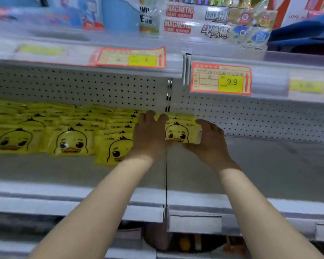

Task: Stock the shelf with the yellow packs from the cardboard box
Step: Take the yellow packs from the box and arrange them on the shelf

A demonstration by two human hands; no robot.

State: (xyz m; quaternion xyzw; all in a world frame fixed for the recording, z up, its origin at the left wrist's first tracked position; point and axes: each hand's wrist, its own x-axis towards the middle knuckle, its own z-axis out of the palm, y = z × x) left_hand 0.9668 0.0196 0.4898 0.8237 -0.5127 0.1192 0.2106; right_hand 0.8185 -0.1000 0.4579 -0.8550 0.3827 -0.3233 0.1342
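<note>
A short stack of yellow packs (180, 132), the front one printed with a duck face, sits between the two bare hands on the shelf (269, 165), just right of the dark seam (166, 174) where two shelf sections meet. The left grip (150, 136) covers the stack's left end, its back turned to the camera and its fingertips hooked over the top edge of the packs. The right grip (210, 139) wraps the stack's right end, fingers curled behind it and the thumb in front near the bottom corner, so both are clenched on the stack; whether the stack's underside touches the shelf cannot be told. Just left of the left grip, filled rows of the same duck packs (69, 141) run to the frame's edge, the nearest one partly hidden under the left wrist. Behind stands a perforated back panel (82, 86). Overhead, the upper shelf's edge carries a red-bordered price tag (221, 79) reading 9.9, with magnetic game boxes (179, 19) above it.
</note>
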